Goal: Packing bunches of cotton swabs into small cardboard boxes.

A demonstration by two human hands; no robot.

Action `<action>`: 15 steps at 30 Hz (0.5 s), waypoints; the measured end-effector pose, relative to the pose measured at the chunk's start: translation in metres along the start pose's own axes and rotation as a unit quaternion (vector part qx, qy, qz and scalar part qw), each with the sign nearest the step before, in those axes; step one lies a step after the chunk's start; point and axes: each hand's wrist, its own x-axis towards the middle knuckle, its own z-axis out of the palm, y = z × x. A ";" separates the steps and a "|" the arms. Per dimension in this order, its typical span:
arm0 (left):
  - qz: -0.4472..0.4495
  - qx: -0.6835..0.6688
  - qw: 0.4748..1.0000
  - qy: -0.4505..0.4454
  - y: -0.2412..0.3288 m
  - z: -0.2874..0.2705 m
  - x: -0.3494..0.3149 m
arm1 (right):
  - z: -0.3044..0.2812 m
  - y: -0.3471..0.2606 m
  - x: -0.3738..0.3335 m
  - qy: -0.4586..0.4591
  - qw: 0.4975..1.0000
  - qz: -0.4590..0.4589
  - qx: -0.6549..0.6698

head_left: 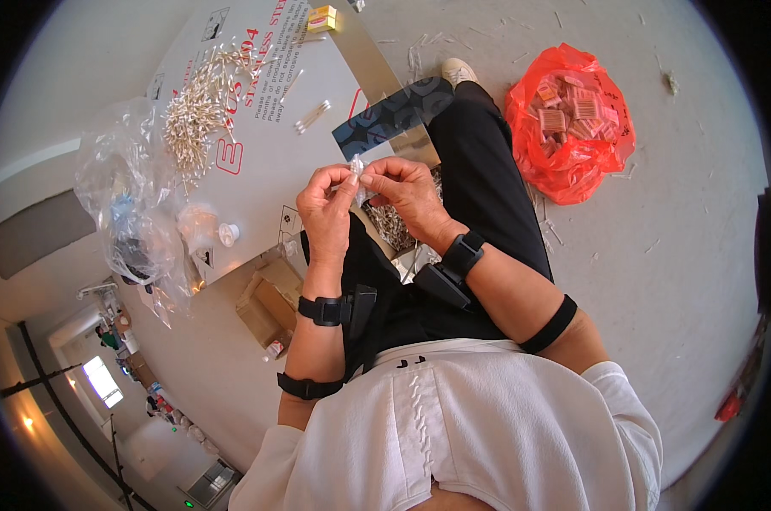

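My left hand [324,213] and my right hand [415,198] meet in front of me, over the near edge of the table. Both pinch a small crumpled clear plastic bag [357,165] between thumbs and fingertips. What the plastic contains, if anything, is too small to make out. Below my right hand, partly covered by it, a box of cotton swabs [389,225] stands between my legs. On the table to the left lies a large loose pile of cotton swabs [194,123]. A few separate swabs [313,117] lie nearer my hands.
A red plastic bag [521,106] full of small pink packs sits on the floor at right. Clear plastic bags [121,183] and a small white cup [228,234] lie at the table's left. A small yellow box [321,19] stands far off; an open cardboard box [262,311] is below.
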 end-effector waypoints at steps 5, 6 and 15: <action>0.015 0.030 0.999 0.000 -0.002 0.001 0.000 | 0.001 -0.002 -0.001 0.008 1.000 -0.008 -0.011; 0.015 0.030 0.999 0.000 -0.002 0.001 0.000 | 0.001 -0.004 -0.001 0.014 1.000 -0.013 -0.022; 0.037 0.077 0.996 -0.013 -0.002 0.003 0.000 | 0.002 -0.008 0.001 0.054 0.986 -0.070 -0.140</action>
